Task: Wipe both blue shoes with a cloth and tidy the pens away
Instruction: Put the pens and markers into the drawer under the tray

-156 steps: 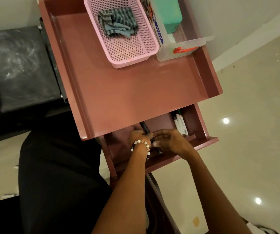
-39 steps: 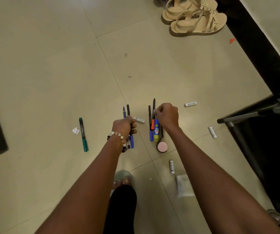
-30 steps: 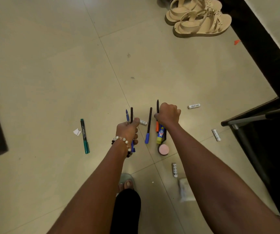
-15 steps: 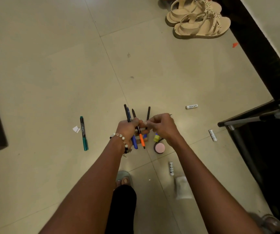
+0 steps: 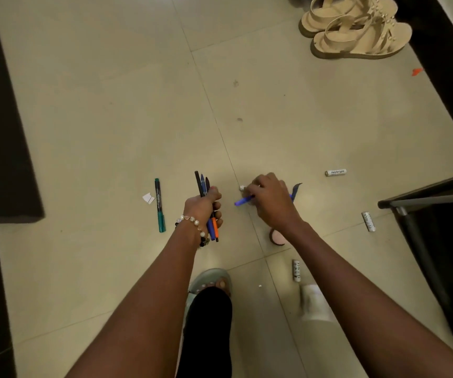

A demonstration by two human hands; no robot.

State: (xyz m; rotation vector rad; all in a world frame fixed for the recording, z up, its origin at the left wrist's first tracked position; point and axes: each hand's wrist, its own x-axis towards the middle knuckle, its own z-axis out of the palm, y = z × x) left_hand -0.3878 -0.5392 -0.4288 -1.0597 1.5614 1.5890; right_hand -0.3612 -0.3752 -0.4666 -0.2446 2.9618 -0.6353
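Note:
My left hand [image 5: 204,207] grips a bundle of pens [image 5: 203,184], black, blue and orange, upright over the tiled floor. To its right my right hand [image 5: 270,199] curls round a blue pen [image 5: 243,201] that lies crosswise, its dark far end sticking out past the knuckles. A green marker [image 5: 159,205] lies on the floor to the left of my left hand, beside a small white scrap [image 5: 148,198]. No blue shoes or cloth are in view.
Several white batteries [image 5: 335,172] lie scattered on the floor at the right, with a round pink object [image 5: 277,237] under my right wrist. Beige sandals [image 5: 356,28] stand at the far right. A black metal frame [image 5: 421,203] juts in at the right. My foot [image 5: 211,282] is below.
The orange pen has joined the bundle in my left hand. My right hand has moved right and taken hold of a blue pen. Earlier I was at a drawer holding markers.

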